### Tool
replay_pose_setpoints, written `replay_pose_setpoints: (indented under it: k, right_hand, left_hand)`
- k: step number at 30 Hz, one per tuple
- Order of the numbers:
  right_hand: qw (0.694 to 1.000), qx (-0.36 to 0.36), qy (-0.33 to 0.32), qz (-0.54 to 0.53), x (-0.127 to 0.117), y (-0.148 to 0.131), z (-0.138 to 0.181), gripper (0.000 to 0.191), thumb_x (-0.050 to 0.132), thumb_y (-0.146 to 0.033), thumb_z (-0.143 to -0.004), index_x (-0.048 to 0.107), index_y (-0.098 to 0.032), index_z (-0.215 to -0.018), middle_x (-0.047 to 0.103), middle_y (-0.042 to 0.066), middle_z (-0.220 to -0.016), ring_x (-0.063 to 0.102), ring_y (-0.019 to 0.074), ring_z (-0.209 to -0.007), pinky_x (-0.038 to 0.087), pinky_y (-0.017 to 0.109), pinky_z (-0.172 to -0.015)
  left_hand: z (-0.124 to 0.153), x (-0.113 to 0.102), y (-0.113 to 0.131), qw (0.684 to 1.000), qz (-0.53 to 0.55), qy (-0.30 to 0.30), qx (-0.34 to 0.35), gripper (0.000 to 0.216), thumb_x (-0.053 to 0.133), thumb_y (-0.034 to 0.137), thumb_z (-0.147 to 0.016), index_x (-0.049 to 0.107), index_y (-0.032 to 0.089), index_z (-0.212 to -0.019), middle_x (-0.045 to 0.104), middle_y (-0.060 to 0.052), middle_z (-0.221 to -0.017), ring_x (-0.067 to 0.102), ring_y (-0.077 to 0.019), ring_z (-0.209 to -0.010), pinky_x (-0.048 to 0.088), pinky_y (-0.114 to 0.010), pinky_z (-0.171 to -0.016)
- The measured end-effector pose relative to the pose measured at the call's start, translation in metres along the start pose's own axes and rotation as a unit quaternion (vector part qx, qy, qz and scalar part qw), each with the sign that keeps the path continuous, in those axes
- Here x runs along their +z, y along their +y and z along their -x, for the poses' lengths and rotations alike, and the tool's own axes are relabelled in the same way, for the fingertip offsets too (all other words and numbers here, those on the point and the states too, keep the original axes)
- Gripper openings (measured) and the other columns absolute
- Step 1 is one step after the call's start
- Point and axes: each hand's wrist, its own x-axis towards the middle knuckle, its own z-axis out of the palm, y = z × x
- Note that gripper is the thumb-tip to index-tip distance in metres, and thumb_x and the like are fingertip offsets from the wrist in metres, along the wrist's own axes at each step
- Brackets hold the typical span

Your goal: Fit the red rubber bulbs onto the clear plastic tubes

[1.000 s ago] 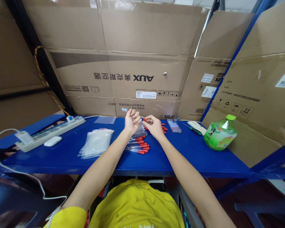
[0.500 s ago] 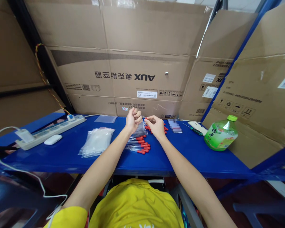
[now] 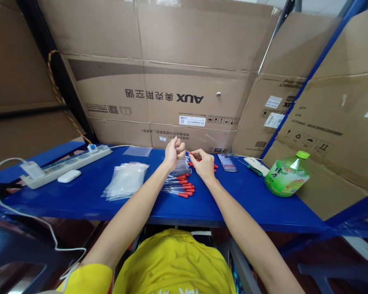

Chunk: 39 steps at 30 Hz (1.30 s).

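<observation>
My left hand (image 3: pixel 174 154) is closed, its fingers curled round a thin clear glass dropper tube (image 3: pixel 187 151), of which only a short end shows. My right hand (image 3: pixel 204 164) pinches a small red rubber bulb (image 3: pixel 190 153) at that end; whether the bulb is pushed onto the tube I cannot tell. Below and between the hands lies a pile of bare glass tubes (image 3: pixel 181 167). Loose red bulbs (image 3: pixel 216 166) are partly hidden behind my right hand. Closer to me, several droppers with red bulbs (image 3: pixel 184 188) lie in a row, bulbs pointing right.
Clear plastic bags (image 3: pixel 125 180) are stacked on the blue table (image 3: pixel 233 208) at the left. A power strip (image 3: pixel 67 165) and a white earphone case (image 3: pixel 69 176) lie farther left. On the right are a screwdriver (image 3: pixel 254 170) and a green bottle (image 3: pixel 286 174). Cardboard (image 3: pixel 110 77) walls the back.
The view has shifted slightly. Both hands stay close together in nearly the same pose, the right fingers still pinching the red bulb.
</observation>
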Motion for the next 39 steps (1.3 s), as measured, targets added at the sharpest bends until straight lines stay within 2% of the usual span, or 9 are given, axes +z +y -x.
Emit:
replay_pose_setpoints:
  k: [6,11,15,19,22,28,39]
  right_hand:
    - [0.996,-0.023,-0.009,0.091,-0.003,-0.002,0.003,0.016,0.057,-0.030,-0.095,0.070,-0.022,-0.093,0.076,0.006,-0.089,0.070,0.0207,-0.082,0.054,0.032,-0.084]
    - [0.989,-0.057,0.009,0.138,-0.005,-0.005,0.002,0.018,0.054,-0.030,-0.098,0.069,-0.021,-0.093,0.073,0.007,-0.089,0.068,0.0212,-0.086,0.052,0.032,-0.086]
    - [0.986,-0.055,0.015,0.157,-0.006,-0.005,-0.001,0.015,0.056,-0.028,-0.097,0.069,-0.021,-0.094,0.073,0.006,-0.087,0.067,0.0210,-0.084,0.051,0.031,-0.085]
    - [0.989,-0.089,0.035,0.115,-0.008,-0.003,-0.003,0.013,0.060,-0.028,-0.096,0.069,-0.021,-0.090,0.071,0.004,-0.082,0.065,0.0199,-0.076,0.051,0.031,-0.077]
    - [0.989,-0.121,0.028,0.085,-0.007,-0.003,-0.003,0.013,0.062,-0.029,-0.097,0.070,-0.021,-0.089,0.071,0.003,-0.080,0.064,0.0188,-0.071,0.051,0.031,-0.073]
    - [0.986,-0.146,0.018,0.078,-0.005,-0.006,-0.001,0.012,0.064,-0.026,-0.097,0.071,-0.020,-0.089,0.072,0.004,-0.081,0.065,0.0188,-0.072,0.051,0.031,-0.073]
    - [0.973,-0.188,0.013,0.136,-0.007,-0.008,0.000,0.012,0.062,-0.020,-0.098,0.071,-0.020,-0.089,0.074,0.006,-0.082,0.067,0.0212,-0.078,0.051,0.033,-0.076]
  left_hand:
    - [0.002,0.002,-0.003,0.999,-0.034,-0.014,0.033,0.045,0.055,0.036,-0.100,0.027,0.021,-0.069,0.024,0.009,-0.054,0.014,-0.0034,-0.037,0.015,-0.015,-0.038]
    - [0.004,0.005,-0.004,1.000,-0.020,-0.017,0.016,0.043,0.055,0.037,-0.101,0.031,0.020,-0.069,0.036,0.006,-0.056,0.025,-0.0056,-0.038,0.018,-0.017,-0.038]
    - [0.006,0.006,-0.002,0.998,-0.035,-0.045,0.007,0.042,0.048,0.040,-0.103,0.035,0.020,-0.069,0.042,0.003,-0.058,0.029,-0.0061,-0.038,0.018,-0.017,-0.039]
    - [0.009,0.005,0.002,0.998,-0.010,-0.059,-0.014,0.055,0.041,0.059,-0.102,0.027,0.020,-0.065,0.036,0.004,-0.055,0.026,-0.0060,-0.037,0.021,-0.018,-0.039]
    - [0.011,0.005,0.006,0.999,0.005,-0.042,-0.012,0.060,0.037,0.067,-0.100,0.024,0.021,-0.064,0.030,0.005,-0.053,0.022,-0.0058,-0.037,0.020,-0.018,-0.038]
    - [0.010,0.009,0.007,1.000,0.003,-0.005,0.007,0.049,0.024,0.045,-0.104,0.020,0.021,-0.062,0.024,0.005,-0.050,0.015,-0.0055,-0.035,0.013,-0.018,-0.039]
    - [0.007,0.006,0.003,1.000,0.005,-0.006,0.028,0.044,0.030,0.040,-0.100,0.021,0.022,-0.061,0.025,0.005,-0.049,0.015,-0.0057,-0.036,0.014,-0.018,-0.040]
